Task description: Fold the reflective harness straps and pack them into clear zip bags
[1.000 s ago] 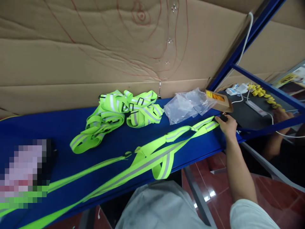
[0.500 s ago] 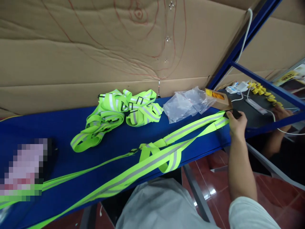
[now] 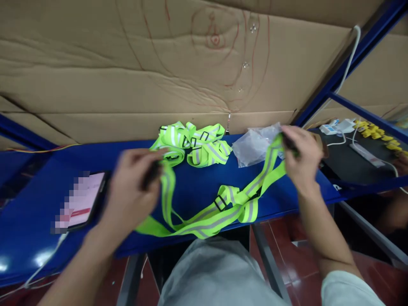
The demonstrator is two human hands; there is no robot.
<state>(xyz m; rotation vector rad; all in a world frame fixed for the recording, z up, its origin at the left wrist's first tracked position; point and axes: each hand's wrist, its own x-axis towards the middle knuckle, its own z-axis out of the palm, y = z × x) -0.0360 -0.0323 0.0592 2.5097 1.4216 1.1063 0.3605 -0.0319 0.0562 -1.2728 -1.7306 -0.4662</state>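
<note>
Currently: reflective lime webbing strap point(image 3: 204, 223), slack at six o'clock, long axis eight-to-two; left hand point(image 3: 134, 187) and right hand point(image 3: 302, 155), fingers closed round blurred black fittings point(image 3: 290, 144) on it, neither nearer.

Creased cardboard wall point(image 3: 95, 93) marked in red, blue tabletop point(image 3: 76, 161), blue metal frame point(image 3: 374, 40); glossy dark-red tiled floor point(image 3: 280, 246)

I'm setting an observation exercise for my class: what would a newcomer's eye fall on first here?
Probably the bright yellow-green strap with grey stripes, sagging in front of the person between the left hand and the right hand, which both hold it. Next, perhaps, the heap of similar straps at the back of the blue table, before the cardboard wall. Then the lit phone lying left of the left hand.
</note>
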